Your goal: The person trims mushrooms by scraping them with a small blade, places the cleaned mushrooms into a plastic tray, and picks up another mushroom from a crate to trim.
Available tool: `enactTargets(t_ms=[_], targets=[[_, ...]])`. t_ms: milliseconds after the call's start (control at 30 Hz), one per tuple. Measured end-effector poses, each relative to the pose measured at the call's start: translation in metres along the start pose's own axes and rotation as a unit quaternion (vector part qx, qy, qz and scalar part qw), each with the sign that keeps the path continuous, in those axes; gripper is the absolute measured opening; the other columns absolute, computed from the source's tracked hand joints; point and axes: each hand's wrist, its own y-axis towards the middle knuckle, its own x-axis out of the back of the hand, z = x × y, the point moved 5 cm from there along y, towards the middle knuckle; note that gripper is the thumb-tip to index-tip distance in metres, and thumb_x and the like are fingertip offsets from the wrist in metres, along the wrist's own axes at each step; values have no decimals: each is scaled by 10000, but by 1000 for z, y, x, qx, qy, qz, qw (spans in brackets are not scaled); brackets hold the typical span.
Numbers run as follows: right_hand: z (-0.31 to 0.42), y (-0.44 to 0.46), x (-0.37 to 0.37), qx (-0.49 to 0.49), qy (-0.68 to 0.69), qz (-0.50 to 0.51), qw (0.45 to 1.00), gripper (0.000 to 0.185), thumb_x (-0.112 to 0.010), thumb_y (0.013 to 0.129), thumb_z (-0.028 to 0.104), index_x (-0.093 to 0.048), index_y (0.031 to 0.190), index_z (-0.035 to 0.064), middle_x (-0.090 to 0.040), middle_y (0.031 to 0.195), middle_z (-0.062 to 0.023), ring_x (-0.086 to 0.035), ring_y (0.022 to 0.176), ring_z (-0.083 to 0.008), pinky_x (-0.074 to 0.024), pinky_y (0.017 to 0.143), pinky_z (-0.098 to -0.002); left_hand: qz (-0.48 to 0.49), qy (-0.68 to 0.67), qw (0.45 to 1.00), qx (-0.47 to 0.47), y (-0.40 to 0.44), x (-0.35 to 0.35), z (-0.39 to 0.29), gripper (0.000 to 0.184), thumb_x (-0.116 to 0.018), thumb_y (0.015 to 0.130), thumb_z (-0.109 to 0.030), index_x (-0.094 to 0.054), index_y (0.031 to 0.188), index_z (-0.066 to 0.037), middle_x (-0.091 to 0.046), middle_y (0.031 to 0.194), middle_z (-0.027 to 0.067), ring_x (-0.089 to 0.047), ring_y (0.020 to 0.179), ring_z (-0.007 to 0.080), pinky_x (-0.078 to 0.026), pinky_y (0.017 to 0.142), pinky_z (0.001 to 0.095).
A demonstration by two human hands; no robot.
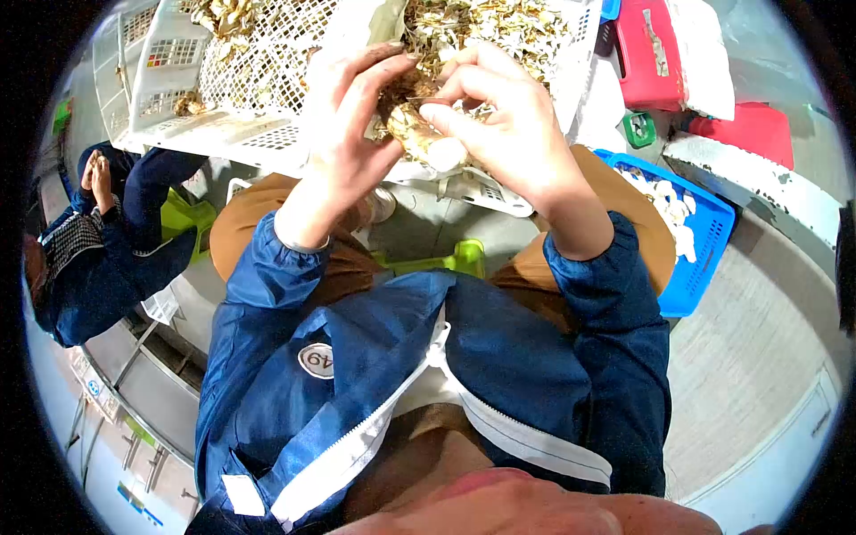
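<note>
Mushroom (410, 134) on my feed: a cream-yellow, slightly mottled stem, dark brown and ragged at its upper end, cut pale and round at its lower right end, held tilted above the front of a white tray (585, 43). My left hand (348, 125) is half curled, fingers and thumb closed around the brown end; my right hand (504, 116) bends in with thumb and forefinger nearly meeting, and I cannot tell whether it grips the mushroom or something thin. Fingers hide much of the brown end from me, and the top of the picture cuts off the white basket (134, 98) at left and the trimmings (499, 27). I see the basket wall bounding the left, open room between the knees below, and a blue basket (700, 276) beside the right knee
</note>
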Motion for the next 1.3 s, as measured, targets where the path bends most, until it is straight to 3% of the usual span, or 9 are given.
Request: enactTargets(t_ms=[267, 300, 400, 900, 1000, 1100, 1233, 1300], targets=[[-2, -2, -4, -38, -84, 12, 996, 145, -719, 786, 180, -671, 765, 45, -610, 819, -138, -638, 781, -322, -518, 707, -407, 84, -15, 996, 1, -1, 2, -4, 690, -790, 634, -46, -605, 1294, -123, -596, 1283, 91, -584, 1148, 285, -433, 1004, 403], [1, -1, -2, -21, -100, 17, 995, 152, -702, 797, 200, -678, 776, 51, -614, 823, -136, -640, 784, -330, -522, 704, -416, 66, 11, 997, -47, 3, 3, -4, 690, -795, 628, -49, -604, 1288, -117, -606, 1257, 86, -589, 1139, 278, -446, 973, 398], [5, -2, -3, -20, -136, 19, 990, 166, -687, 809, 213, -679, 786, 49, -621, 820, -135, -640, 783, -340, -522, 702, -421, 104, 27, 993, -46, 3, 2, -6, 682, -803, 623, -45, -610, 1277, -49, -600, 1231, 149, -571, 1150, 328, -464, 975, 413], [1, -6, -2, -55, -117, 46, 991, 173, -643, 836, 198, -655, 792, 30, -634, 789, -175, -637, 764, -383, -506, 685, -452, 130, 33, 990, -35, 3, -1, -6, 688, -790, 601, -59, -624, 1269, -78, -605, 1235, 130, -565, 1165, 322, -439, 994, 415], [0, -5, -2, -54, -82, 38, 994, 165, -652, 828, 183, -657, 787, 23, -634, 753, -179, -637, 707, -357, -500, 649, -432, 127, 29, 991, -41, 2, -1, -4, 680, -794, 606, -66, -626, 1265, -77, -606, 1240, 129, -566, 1165, 320, -436, 995, 411], [-10, -7, 1, -106, 1, 57, 993, 154, -674, 817, 163, -668, 791, 11, -630, 683, -138, -617, 612, -240, -479, 586, -362, 140, 35, 989, -41, 4, 3, -8, 653, -794, 628, -82, -628, 1259, -74, -606, 1246, 130, -571, 1160, 317, -444, 984, 406], [-27, -9, 2, -158, 109, 83, 978, 168, -718, 815, 172, -689, 803, 6, -612, 635, -26, -532, 608, -73, -431, 554, -271, 129, 9, 990, -55, 5, 3, -2, 629, -777, 676, -88, -621, 1285, -111, -626, 1206, 94, -613, 1105, 275, -494, 927, 360], [-27, -8, 3, -166, 115, 106, 974, 175, -722, 817, 179, -692, 801, 8, -617, 636, -26, -537, 602, -80, -434, 555, -273, 132, -14, 990, -47, 4, 2, 0, 624, -777, 680, -104, -621, 1284, -104, -630, 1198, 106, -612, 1109, 276, -491, 931, 368]])
